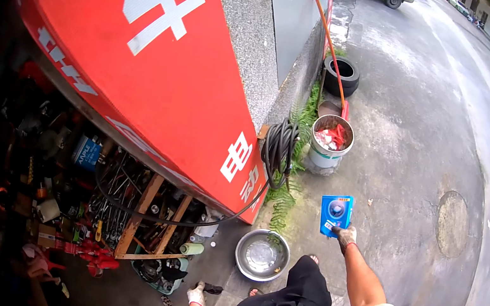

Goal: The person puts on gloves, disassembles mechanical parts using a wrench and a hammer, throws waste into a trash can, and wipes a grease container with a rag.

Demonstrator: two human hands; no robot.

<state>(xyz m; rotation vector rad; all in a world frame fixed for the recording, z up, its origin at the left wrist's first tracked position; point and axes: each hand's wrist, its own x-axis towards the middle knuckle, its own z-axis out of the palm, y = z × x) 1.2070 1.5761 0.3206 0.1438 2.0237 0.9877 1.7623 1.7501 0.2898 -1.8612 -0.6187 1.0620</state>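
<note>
A flat blue box (336,214) with a round picture on its front is held out over the pavement by my right hand (345,235), its fingers closed on the lower edge. My left hand (197,294), in a pale glove, hangs low at the bottom of the view. Beside its fingers is a small dark object (213,289); whether the hand grips it cannot be made out. Between and ahead of my hands, a round metal basin (262,255) rests on the ground near my feet.
A trash bucket (326,155), stacked tires (341,77) and an orange-handled tool (329,44) stand along the wall. A coiled black hose (278,152) hangs at the red sign (158,94). Left are a wooden rack (139,216) and cluttered tools.
</note>
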